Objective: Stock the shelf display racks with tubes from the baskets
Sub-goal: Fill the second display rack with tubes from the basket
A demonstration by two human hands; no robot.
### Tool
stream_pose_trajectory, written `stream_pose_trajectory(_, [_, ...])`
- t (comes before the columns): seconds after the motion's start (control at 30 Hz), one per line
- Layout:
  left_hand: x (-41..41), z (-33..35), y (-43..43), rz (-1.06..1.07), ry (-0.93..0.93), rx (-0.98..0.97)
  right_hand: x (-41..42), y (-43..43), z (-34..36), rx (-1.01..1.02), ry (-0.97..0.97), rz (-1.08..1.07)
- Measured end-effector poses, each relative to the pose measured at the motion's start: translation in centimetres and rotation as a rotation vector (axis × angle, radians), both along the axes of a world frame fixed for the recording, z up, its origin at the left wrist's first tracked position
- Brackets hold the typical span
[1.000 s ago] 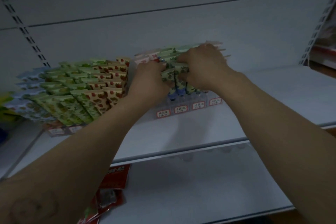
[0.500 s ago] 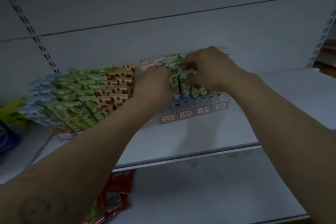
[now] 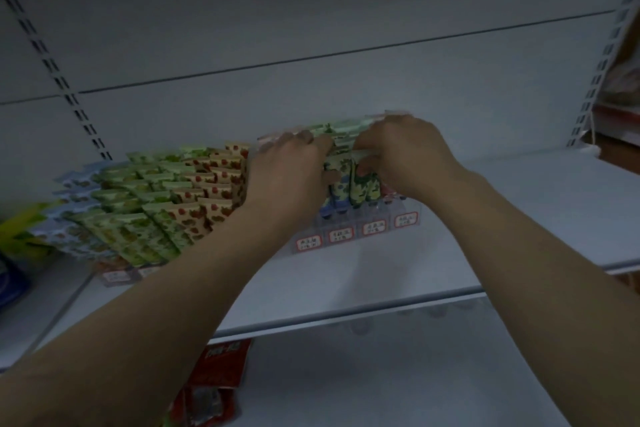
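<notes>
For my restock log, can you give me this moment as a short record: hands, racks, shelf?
right hand: fingers curled on the tops of the green tubes
left hand: against the tubes beside them, grip hidden
clear rack: on the white shelf, partly filled, four price labels on its front
neighbouring tubes: densely packed rows to the left
lower shelf: red packet lying on it
baskets: not in view
</notes>
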State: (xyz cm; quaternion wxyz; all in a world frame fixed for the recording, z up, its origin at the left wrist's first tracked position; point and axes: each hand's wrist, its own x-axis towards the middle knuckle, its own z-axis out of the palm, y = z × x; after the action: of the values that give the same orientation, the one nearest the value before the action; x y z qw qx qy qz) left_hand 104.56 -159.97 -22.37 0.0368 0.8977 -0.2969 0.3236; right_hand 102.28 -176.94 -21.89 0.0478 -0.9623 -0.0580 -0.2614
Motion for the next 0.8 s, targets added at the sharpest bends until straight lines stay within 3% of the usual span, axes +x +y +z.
stream_pose_trajectory(0.43, [0.9,0.1,-0.7,-0.032,0.181,-0.058,1.3,-0.4,-2.6,-0.057,-0.334,0.257])
stream_pose_trajectory(0.8, [0.8,1.3,-0.8,-0.018,0.26,0.005,1.2,-0.2,-3.0,-0.062,-0.348,0.254])
